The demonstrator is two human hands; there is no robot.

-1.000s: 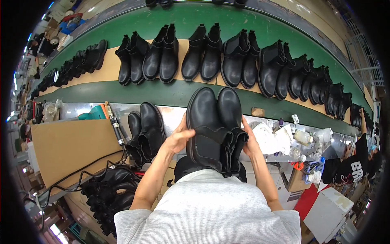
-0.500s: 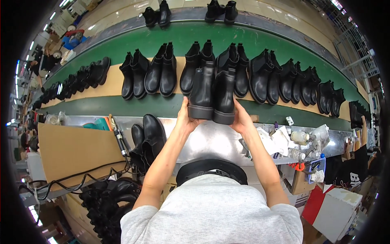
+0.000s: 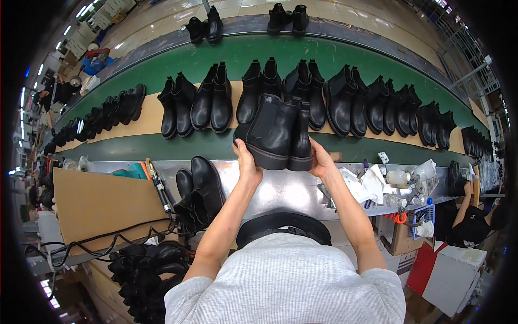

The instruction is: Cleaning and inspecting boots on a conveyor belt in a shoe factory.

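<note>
A black ankle boot (image 3: 265,129) is held up in front of me, turned partly sideways with its elastic side panel showing. My left hand (image 3: 249,164) is closed around its sole from the left. Beside it a second black boot (image 3: 301,141), heel toward me, is gripped by my right hand (image 3: 320,157) from the right. The two boots touch, both upright above the metal edge of the bench. Behind them stands a row of paired black boots (image 3: 213,100) on brown cardboard strips over the green surface (image 3: 199,146).
Left lie a large cardboard sheet (image 3: 110,202), a black coiled cable (image 3: 113,237) and another pair of boots (image 3: 205,186). White paper (image 3: 372,182), bottles (image 3: 397,177) and a blue basket (image 3: 423,221) sit right. A co-worker's arm (image 3: 463,208) holds a boot (image 3: 456,178) far right.
The left boot has turned from heel-on to show its side, its toe now pointing left. My hands stay at about the same height. The co-worker's boot has moved nearer the bench edge.
</note>
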